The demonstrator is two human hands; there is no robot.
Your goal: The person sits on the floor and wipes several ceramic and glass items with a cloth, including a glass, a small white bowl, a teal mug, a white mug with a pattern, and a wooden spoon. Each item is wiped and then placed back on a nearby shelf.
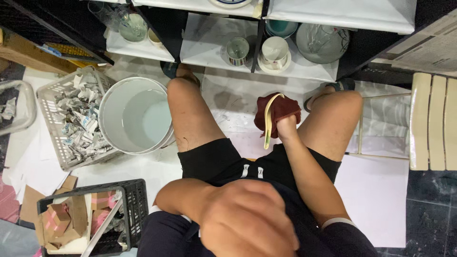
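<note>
Head view: the person sits with knees apart over a white sheet on the floor, facing a low shelf (304, 71). The right hand (287, 127) is closed in a fist around a dark red cloth (281, 110), and the cloth is wrapped about a pale plate (270, 119) held on edge between the knees, above the middle of the sheet. Only the plate's thin rim shows; the rest is hidden in the cloth.

The left hand (247, 219) is raised close to the camera, blurred, fingers curled loosely; it seems to hold nothing, though I cannot tell for sure.

By the look of it, the step in hand is wiping the plate with the cloth. The next move would call for the left hand to come down and steady the plate, since one fist carries both.

At the left edge of the sheet stands a white bucket (135, 116) of water, beside a basket (71, 119) of crumpled paper. Cups (275, 51) and a glass bowl (322, 44) sit on the shelf.
</note>
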